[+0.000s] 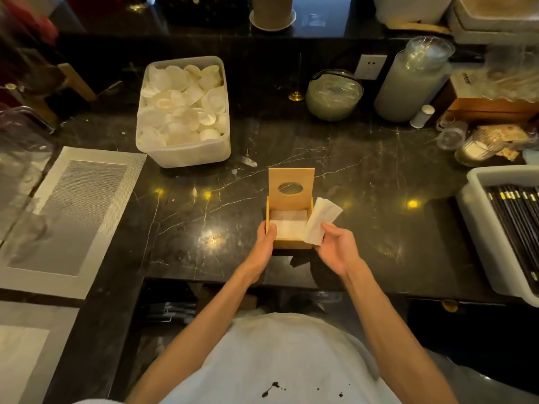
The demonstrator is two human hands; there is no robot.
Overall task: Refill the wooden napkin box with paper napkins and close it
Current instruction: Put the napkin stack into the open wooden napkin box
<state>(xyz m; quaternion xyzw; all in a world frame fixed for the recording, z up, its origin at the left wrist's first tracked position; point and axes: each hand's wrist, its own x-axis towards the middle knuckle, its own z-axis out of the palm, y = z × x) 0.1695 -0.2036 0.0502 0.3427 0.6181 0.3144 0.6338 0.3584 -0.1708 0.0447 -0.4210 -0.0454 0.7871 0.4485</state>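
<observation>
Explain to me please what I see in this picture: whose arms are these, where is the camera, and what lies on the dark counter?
There is no machine here. A person wears one camera on the head, and it looks forward and down, so the two bare arms belong to that person.

The left hand steadies the wooden napkin box at its left wall. The lid, with an oval hole, stands open, and white napkins lie inside. The right hand holds a folded paper napkin in its fingers, over the box's right edge.

On the black marble counter also stand a white tub of round white pieces, glass jars, and at the right a tray of dark chopsticks.
</observation>
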